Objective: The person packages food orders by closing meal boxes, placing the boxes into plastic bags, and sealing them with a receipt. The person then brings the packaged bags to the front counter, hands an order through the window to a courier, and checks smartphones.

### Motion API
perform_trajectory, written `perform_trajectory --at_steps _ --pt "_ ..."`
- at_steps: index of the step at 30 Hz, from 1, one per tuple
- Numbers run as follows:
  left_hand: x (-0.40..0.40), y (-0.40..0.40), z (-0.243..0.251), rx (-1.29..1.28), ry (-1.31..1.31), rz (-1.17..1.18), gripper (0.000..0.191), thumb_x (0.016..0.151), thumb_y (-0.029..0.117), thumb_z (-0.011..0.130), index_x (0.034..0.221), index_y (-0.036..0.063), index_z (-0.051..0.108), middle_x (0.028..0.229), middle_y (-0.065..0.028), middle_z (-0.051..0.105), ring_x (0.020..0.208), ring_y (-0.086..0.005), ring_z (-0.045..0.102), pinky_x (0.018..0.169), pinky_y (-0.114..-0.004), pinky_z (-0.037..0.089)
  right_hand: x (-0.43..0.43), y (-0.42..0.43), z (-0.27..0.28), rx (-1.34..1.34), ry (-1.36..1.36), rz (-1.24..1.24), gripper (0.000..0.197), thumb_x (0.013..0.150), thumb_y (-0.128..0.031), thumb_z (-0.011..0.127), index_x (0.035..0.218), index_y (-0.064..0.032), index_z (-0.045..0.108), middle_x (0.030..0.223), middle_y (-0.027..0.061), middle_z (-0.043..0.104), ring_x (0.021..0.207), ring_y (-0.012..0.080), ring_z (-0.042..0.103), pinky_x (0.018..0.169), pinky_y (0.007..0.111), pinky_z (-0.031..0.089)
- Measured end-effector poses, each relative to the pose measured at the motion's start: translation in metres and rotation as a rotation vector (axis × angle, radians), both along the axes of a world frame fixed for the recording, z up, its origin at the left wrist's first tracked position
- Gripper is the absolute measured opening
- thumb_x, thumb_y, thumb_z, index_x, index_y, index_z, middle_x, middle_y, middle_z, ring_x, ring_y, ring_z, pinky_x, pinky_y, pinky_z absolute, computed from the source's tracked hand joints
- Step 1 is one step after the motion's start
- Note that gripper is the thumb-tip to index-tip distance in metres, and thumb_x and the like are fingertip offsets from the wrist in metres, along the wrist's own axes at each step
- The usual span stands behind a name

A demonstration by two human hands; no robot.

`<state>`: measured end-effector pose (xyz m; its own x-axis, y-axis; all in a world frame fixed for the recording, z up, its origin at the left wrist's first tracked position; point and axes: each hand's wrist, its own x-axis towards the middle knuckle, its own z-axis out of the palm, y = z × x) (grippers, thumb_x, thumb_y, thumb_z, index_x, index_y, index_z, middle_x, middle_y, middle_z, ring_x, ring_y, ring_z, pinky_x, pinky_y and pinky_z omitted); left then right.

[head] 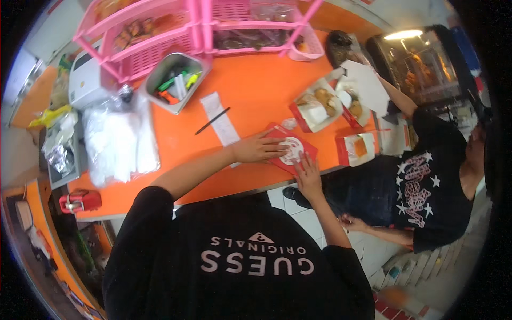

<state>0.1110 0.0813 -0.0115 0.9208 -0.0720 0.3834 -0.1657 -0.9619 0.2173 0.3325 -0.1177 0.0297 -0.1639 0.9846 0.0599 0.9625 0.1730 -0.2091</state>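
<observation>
A red cardboard food box (276, 132) with a round white printed emblem lies closed on the orange counter (180, 144). My left hand (258, 149) rests flat across its left side, fingers stretched over the lid. My right hand (309, 172) presses on the lid's lower right edge with spread fingers. Just behind the box sits a small clear plastic item (289, 123). A paper slip (220, 120) with writing lies to the left, a dark pen (213, 121) across it. Up to the right stands an open red and white box (301, 120) with fried food and a white wrapped item.
Another open box (352, 116) and a smaller food box (343, 151) stand at the right, near a co-worker in a black shirt (440, 180). A metal container (178, 108) holds markers. Plastic bags (120, 148) lie left, pink racks (160, 44) stand behind, and a red case (90, 200) sits front left.
</observation>
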Motion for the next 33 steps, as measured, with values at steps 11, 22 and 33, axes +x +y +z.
perform_trajectory --at_steps 11,22,33 --pt "0.022 0.018 0.024 0.029 0.161 0.016 0.053 0.094 0.038 0.049 0.143 0.0184 0.043 0.149 0.0033 0.04 0.138 -0.0196 0.037 0.115 -0.055 0.021 0.013 0.021 0.032 -0.042 -0.01 0.027 0.058 0.085 -0.016 0.062 0.141 -0.0186 0.046 0.148 0.0106 0.042 0.137 0.0318 0.038 0.111 0.055 0.029" --pt "0.009 0.011 0.02 -0.168 0.183 0.039 0.066 0.088 0.047 0.057 0.144 0.0181 0.041 0.155 0.0046 0.032 0.144 -0.02 0.027 0.116 -0.058 0.014 -0.006 0.025 0.061 -0.218 -0.039 -0.003 0.06 0.087 -0.022 0.061 0.144 -0.0157 0.043 0.155 0.0123 0.029 0.144 0.0338 0.024 0.114 0.056 0.021" --pt "0.007 -0.056 0.032 -0.11 0.084 0.456 0.067 0.081 0.036 0.061 0.139 0.0059 0.045 0.149 -0.0078 0.039 0.142 -0.0282 0.027 0.114 -0.048 0.025 -0.004 0.018 0.022 -0.11 -0.117 -0.006 0.058 0.088 -0.017 0.061 0.143 -0.0243 0.045 0.154 0.0118 0.031 0.142 0.0359 0.028 0.11 0.058 0.026"
